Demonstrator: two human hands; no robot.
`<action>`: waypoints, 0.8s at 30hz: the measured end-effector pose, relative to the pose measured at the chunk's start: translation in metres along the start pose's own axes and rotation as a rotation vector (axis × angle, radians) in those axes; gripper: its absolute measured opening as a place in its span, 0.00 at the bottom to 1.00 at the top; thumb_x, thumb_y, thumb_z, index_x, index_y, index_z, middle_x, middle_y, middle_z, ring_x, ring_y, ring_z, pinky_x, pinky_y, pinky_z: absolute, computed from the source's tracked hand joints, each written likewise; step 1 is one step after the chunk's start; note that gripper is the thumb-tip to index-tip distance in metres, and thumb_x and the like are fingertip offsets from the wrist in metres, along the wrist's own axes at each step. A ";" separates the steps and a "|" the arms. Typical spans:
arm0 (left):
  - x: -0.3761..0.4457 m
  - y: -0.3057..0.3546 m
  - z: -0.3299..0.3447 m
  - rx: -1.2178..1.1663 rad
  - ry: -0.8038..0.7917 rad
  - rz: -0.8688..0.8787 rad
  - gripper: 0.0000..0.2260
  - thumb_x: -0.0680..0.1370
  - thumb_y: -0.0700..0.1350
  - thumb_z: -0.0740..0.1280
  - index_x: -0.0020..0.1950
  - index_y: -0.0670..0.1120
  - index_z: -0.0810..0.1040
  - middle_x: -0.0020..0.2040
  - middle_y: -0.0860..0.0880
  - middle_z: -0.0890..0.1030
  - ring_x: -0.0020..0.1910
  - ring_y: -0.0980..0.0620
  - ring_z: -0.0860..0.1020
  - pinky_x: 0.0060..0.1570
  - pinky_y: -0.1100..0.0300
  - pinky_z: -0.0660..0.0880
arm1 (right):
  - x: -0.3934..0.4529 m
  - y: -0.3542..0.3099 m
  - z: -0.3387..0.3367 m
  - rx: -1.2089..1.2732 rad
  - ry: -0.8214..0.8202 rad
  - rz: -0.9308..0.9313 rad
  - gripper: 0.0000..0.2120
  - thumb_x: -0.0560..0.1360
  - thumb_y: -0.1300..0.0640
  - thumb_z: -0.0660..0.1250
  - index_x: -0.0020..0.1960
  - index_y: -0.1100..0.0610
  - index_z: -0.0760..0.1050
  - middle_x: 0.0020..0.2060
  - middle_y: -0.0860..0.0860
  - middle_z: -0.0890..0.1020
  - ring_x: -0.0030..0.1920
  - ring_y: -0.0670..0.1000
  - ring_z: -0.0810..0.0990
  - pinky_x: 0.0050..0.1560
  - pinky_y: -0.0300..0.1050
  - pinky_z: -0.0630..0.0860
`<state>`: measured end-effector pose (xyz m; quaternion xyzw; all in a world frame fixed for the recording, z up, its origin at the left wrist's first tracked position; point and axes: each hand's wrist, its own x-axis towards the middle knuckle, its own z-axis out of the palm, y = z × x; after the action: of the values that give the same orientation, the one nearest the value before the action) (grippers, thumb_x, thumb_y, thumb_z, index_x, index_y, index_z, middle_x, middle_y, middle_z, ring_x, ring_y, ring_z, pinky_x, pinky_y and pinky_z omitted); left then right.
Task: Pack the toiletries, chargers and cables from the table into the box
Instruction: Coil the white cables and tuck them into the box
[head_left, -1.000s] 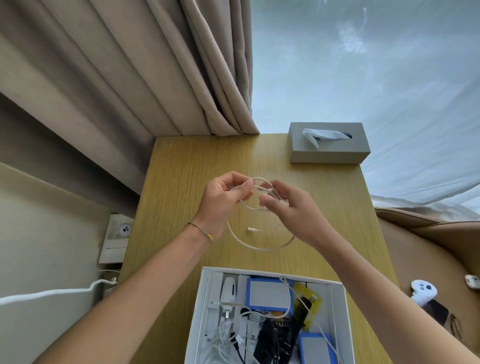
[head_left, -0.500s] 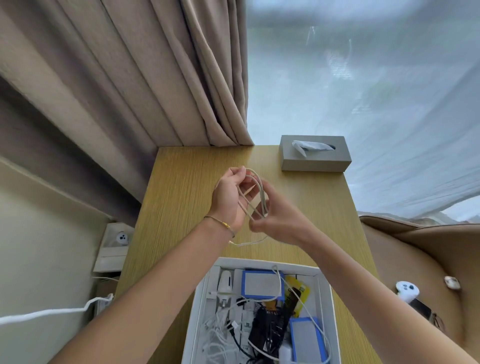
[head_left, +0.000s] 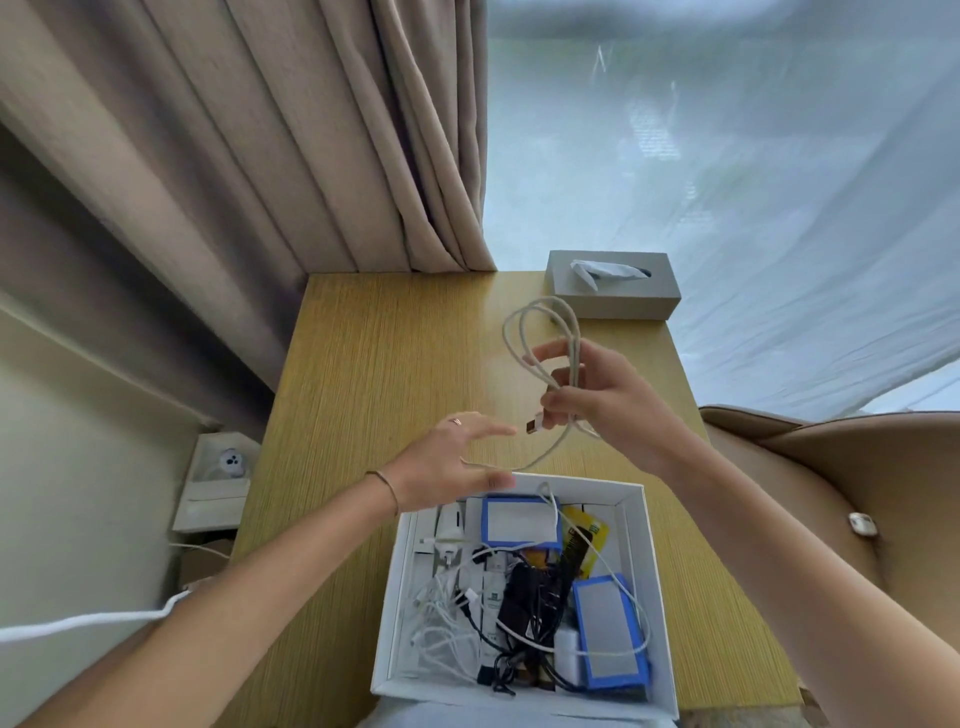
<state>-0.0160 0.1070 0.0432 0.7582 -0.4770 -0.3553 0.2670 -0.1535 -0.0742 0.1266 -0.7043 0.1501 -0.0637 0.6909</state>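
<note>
Right hand (head_left: 610, 400): grip closed around the looped white cable (head_left: 545, 343), raised over the table (head_left: 363, 364) beyond the box (head_left: 636, 519); left hand (head_left: 447, 465): fingers spread, holding nothing, above the box's far edge.

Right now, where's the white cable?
In the head view, right of centre: the white cable is looped in the right hand, above the table between the tissue box and the white box.

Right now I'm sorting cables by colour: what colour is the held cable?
White, or off-white; the head view shows the cable looped in the right hand.
</note>
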 end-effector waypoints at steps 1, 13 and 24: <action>0.001 -0.003 0.005 0.086 -0.010 0.002 0.25 0.73 0.68 0.67 0.66 0.60 0.76 0.74 0.57 0.69 0.75 0.59 0.60 0.73 0.52 0.59 | -0.003 -0.002 -0.002 0.025 0.010 -0.017 0.18 0.74 0.74 0.66 0.57 0.56 0.77 0.35 0.61 0.76 0.36 0.56 0.79 0.41 0.40 0.79; -0.016 0.007 0.002 -0.015 0.208 0.069 0.05 0.79 0.46 0.69 0.46 0.49 0.84 0.39 0.57 0.79 0.40 0.58 0.77 0.45 0.55 0.77 | -0.026 0.017 0.006 -0.390 0.063 0.012 0.22 0.67 0.64 0.69 0.57 0.46 0.76 0.41 0.46 0.80 0.35 0.45 0.77 0.39 0.47 0.79; -0.058 0.010 0.042 -0.661 0.083 -0.100 0.08 0.79 0.32 0.65 0.55 0.43 0.74 0.36 0.50 0.82 0.40 0.48 0.82 0.47 0.56 0.79 | -0.062 0.062 0.039 -0.416 -0.231 0.201 0.23 0.73 0.59 0.72 0.65 0.46 0.72 0.47 0.52 0.87 0.46 0.52 0.86 0.52 0.58 0.82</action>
<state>-0.0720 0.1531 0.0418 0.6669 -0.2870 -0.4720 0.5000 -0.2086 -0.0187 0.0713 -0.8154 0.1494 0.1182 0.5466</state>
